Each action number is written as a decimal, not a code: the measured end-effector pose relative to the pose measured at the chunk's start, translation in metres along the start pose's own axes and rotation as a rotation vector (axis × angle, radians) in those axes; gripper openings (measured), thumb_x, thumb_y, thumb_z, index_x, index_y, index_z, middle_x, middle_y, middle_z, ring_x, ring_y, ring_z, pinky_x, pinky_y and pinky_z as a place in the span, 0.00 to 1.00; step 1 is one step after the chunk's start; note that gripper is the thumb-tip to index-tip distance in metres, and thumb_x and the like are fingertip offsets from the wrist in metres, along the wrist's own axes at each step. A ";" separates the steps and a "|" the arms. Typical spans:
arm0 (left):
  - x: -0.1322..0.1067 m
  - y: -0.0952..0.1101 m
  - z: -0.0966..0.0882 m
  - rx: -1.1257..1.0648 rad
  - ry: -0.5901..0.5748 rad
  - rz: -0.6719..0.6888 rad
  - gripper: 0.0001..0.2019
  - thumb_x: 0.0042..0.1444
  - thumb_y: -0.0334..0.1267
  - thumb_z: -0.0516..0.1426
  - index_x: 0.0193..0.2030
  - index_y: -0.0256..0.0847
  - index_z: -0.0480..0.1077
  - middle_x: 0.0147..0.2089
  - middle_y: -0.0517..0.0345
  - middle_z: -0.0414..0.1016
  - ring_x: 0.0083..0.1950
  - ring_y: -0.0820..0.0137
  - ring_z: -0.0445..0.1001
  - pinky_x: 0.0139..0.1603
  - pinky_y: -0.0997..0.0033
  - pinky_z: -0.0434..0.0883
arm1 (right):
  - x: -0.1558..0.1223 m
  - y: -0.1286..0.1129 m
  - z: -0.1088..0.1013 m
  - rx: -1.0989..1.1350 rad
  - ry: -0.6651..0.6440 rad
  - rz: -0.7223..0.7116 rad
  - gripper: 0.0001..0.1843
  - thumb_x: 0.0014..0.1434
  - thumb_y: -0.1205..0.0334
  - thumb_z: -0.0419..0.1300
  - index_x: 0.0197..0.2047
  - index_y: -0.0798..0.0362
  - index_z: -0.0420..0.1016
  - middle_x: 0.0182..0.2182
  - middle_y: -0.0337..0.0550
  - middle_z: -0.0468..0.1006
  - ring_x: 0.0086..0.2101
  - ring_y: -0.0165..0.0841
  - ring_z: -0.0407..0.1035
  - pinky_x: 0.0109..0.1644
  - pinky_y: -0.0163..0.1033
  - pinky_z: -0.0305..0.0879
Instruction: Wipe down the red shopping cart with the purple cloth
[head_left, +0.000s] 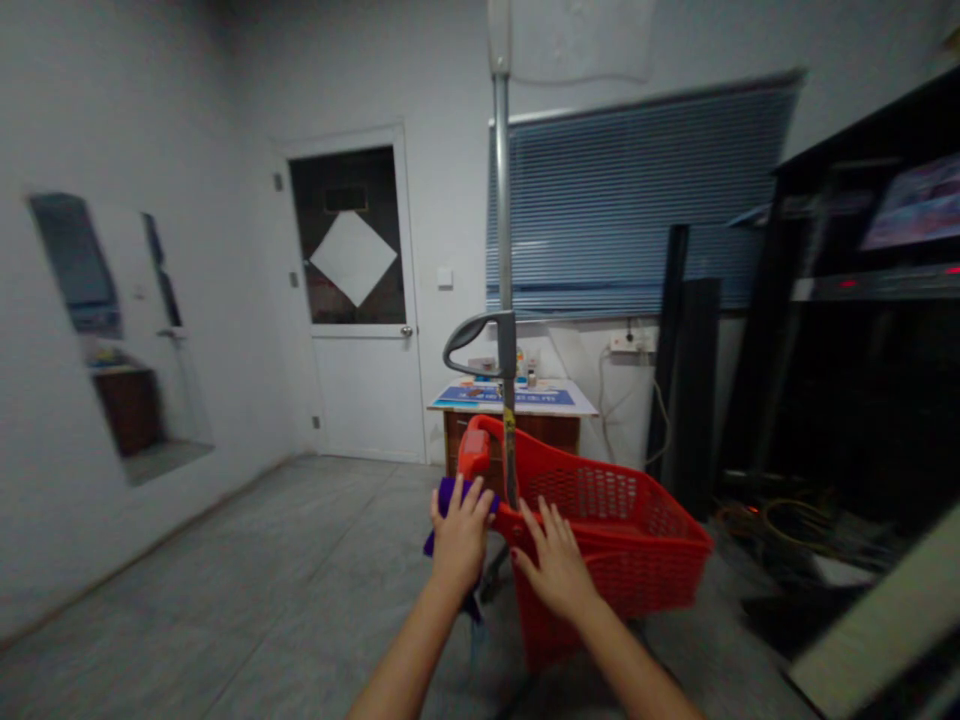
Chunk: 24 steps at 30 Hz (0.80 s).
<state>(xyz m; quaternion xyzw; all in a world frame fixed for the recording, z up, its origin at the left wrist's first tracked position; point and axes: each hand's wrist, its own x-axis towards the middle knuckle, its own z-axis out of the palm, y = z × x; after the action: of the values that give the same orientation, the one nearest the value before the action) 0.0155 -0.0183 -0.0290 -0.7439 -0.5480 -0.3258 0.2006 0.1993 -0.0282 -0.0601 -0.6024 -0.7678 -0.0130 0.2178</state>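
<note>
We're watching the left hand [461, 535] with its fingers curling closed, gripping a purple cloth [448, 497] against the near end of a red plastic basket [611, 525]. Just right of it, a grey metal pole [501, 200] is rising past the basket's corner, carrying a curved grey handle [474, 340]. The right hand [555, 565] is resting open, fingers spread across the basket's rim, and the basket is hanging just above the grey floor [300, 560].

Sweeping across the room, we're passing a pane set in the white wall [97, 330], then a white door [367, 395] with a white diamond on its dark glass. Beyond the basket, a wooden counter [547, 432] is carrying blue papers [504, 396] beneath a slatted blue blind [637, 200], while tangled cables [780, 525] are lying under a black stand [847, 300] on the far right.
</note>
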 end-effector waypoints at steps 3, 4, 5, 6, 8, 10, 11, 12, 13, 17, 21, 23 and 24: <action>-0.006 0.004 0.005 -0.008 -0.003 0.133 0.17 0.64 0.39 0.52 0.57 0.58 0.68 0.65 0.59 0.66 0.71 0.59 0.51 0.68 0.38 0.40 | -0.001 -0.001 -0.001 -0.005 0.009 0.000 0.39 0.63 0.36 0.45 0.71 0.43 0.42 0.70 0.48 0.41 0.67 0.47 0.36 0.67 0.55 0.42; -0.007 0.002 0.005 -0.015 -0.002 0.151 0.17 0.64 0.38 0.52 0.57 0.58 0.68 0.65 0.60 0.66 0.71 0.60 0.52 0.69 0.39 0.39 | -0.001 -0.002 -0.002 -0.008 0.009 0.001 0.38 0.63 0.36 0.45 0.71 0.43 0.42 0.70 0.48 0.41 0.67 0.47 0.36 0.67 0.55 0.42; -0.007 0.000 0.004 -0.019 0.002 0.145 0.17 0.64 0.38 0.51 0.57 0.58 0.68 0.65 0.60 0.66 0.71 0.61 0.53 0.69 0.40 0.39 | -0.001 -0.002 -0.003 -0.011 0.004 0.002 0.38 0.63 0.37 0.45 0.71 0.43 0.42 0.70 0.48 0.42 0.67 0.47 0.36 0.67 0.54 0.42; -0.006 -0.002 0.001 -0.019 0.008 0.116 0.17 0.64 0.37 0.50 0.58 0.57 0.68 0.65 0.59 0.66 0.70 0.61 0.54 0.69 0.40 0.38 | -0.002 -0.003 -0.004 -0.015 -0.002 0.005 0.38 0.63 0.37 0.45 0.71 0.43 0.42 0.70 0.48 0.41 0.67 0.46 0.36 0.67 0.54 0.42; -0.002 -0.006 -0.002 -0.009 0.020 0.036 0.18 0.65 0.35 0.49 0.58 0.54 0.67 0.64 0.57 0.67 0.69 0.61 0.57 0.69 0.39 0.38 | -0.001 -0.004 -0.005 -0.022 -0.009 0.009 0.38 0.64 0.38 0.46 0.71 0.43 0.42 0.70 0.48 0.40 0.67 0.47 0.36 0.67 0.53 0.42; 0.000 -0.007 -0.003 0.007 0.032 -0.028 0.19 0.65 0.34 0.48 0.61 0.49 0.65 0.64 0.54 0.67 0.68 0.61 0.59 0.69 0.38 0.38 | -0.001 -0.005 -0.004 -0.027 -0.006 0.018 0.38 0.64 0.38 0.46 0.71 0.44 0.41 0.70 0.49 0.40 0.67 0.47 0.36 0.67 0.53 0.41; 0.000 -0.005 -0.002 0.016 0.040 -0.050 0.20 0.65 0.34 0.47 0.62 0.47 0.64 0.64 0.52 0.66 0.68 0.61 0.59 0.69 0.38 0.38 | -0.001 -0.005 -0.003 -0.029 -0.003 0.024 0.39 0.64 0.38 0.46 0.71 0.44 0.41 0.70 0.49 0.40 0.67 0.47 0.37 0.67 0.53 0.41; 0.000 -0.003 0.000 0.026 0.050 -0.065 0.20 0.65 0.33 0.47 0.62 0.45 0.64 0.65 0.51 0.65 0.68 0.60 0.58 0.68 0.37 0.39 | 0.000 -0.006 -0.002 -0.030 -0.001 0.030 0.39 0.64 0.38 0.46 0.71 0.44 0.41 0.70 0.49 0.40 0.67 0.47 0.37 0.68 0.53 0.40; -0.001 -0.001 0.002 0.037 0.057 -0.072 0.20 0.65 0.33 0.47 0.63 0.44 0.63 0.66 0.50 0.64 0.69 0.59 0.57 0.68 0.37 0.39 | 0.000 -0.006 -0.001 -0.029 0.000 0.034 0.39 0.64 0.38 0.46 0.71 0.44 0.41 0.70 0.50 0.40 0.67 0.47 0.37 0.68 0.53 0.40; -0.006 0.003 0.006 0.053 0.038 -0.013 0.20 0.64 0.32 0.47 0.61 0.46 0.65 0.67 0.51 0.61 0.71 0.59 0.52 0.68 0.37 0.39 | -0.001 -0.010 -0.004 -0.018 -0.006 0.032 0.38 0.64 0.38 0.46 0.71 0.44 0.41 0.70 0.48 0.44 0.67 0.46 0.40 0.67 0.54 0.41; -0.004 0.001 0.003 0.062 0.004 -0.007 0.20 0.64 0.32 0.46 0.60 0.47 0.66 0.69 0.51 0.59 0.71 0.60 0.51 0.68 0.37 0.41 | -0.002 -0.019 -0.012 -0.007 -0.019 0.029 0.38 0.64 0.38 0.45 0.71 0.46 0.42 0.69 0.50 0.47 0.67 0.46 0.41 0.67 0.53 0.41; -0.005 0.002 0.006 0.080 0.024 -0.056 0.20 0.64 0.33 0.47 0.60 0.46 0.66 0.70 0.50 0.56 0.71 0.58 0.51 0.68 0.37 0.44 | -0.003 -0.024 -0.013 -0.007 -0.024 0.040 0.38 0.64 0.39 0.46 0.71 0.46 0.43 0.69 0.50 0.47 0.66 0.47 0.42 0.67 0.53 0.41; -0.006 0.003 0.008 0.087 0.038 -0.073 0.19 0.64 0.34 0.47 0.60 0.45 0.66 0.70 0.50 0.55 0.71 0.58 0.50 0.68 0.37 0.44 | -0.003 -0.026 -0.014 -0.008 -0.026 0.044 0.39 0.64 0.39 0.47 0.71 0.46 0.43 0.69 0.50 0.47 0.66 0.47 0.43 0.67 0.53 0.41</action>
<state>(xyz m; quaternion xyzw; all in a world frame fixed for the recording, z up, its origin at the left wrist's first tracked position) 0.0190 -0.0186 -0.0388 -0.7076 -0.5844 -0.3229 0.2313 0.1797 -0.0423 -0.0423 -0.6203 -0.7570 -0.0034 0.2054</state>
